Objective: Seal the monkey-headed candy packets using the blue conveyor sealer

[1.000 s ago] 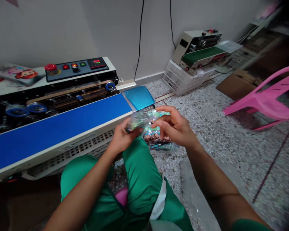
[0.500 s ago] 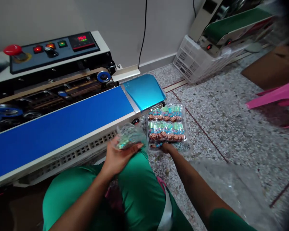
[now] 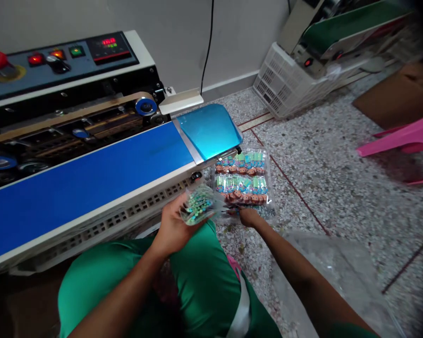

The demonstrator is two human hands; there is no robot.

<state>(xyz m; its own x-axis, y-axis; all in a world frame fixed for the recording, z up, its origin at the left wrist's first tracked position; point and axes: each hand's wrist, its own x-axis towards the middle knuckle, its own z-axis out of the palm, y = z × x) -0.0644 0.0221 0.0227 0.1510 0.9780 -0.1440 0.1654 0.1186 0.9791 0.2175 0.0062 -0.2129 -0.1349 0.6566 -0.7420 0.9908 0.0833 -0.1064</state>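
My left hand (image 3: 172,225) is closed around a stack of clear plastic packets (image 3: 198,206) with small green and yellow pieces showing inside, held just above my knee. On the floor past the conveyor's end lies a clear plastic tray (image 3: 270,192). Rows of small figures (image 3: 241,183) with green tops, blue middles and brown faces fill its far and middle parts. My right hand (image 3: 250,217) reaches to the tray's near row, its fingers bent together. What is between those fingertips is too small and blurred to make out.
A sealing machine with a blue conveyor belt (image 3: 91,188) and lit control panel (image 3: 66,61) runs along the left. A white crate (image 3: 278,80), cardboard box (image 3: 391,101) and pink stool (image 3: 405,136) stand right. Clear plastic sheeting (image 3: 324,272) lies on the floor.
My left hand has moved slightly right and turned, so the packets face up more plainly. My right hand has shifted slightly right, still at the tray's near row. The view has shifted slightly.
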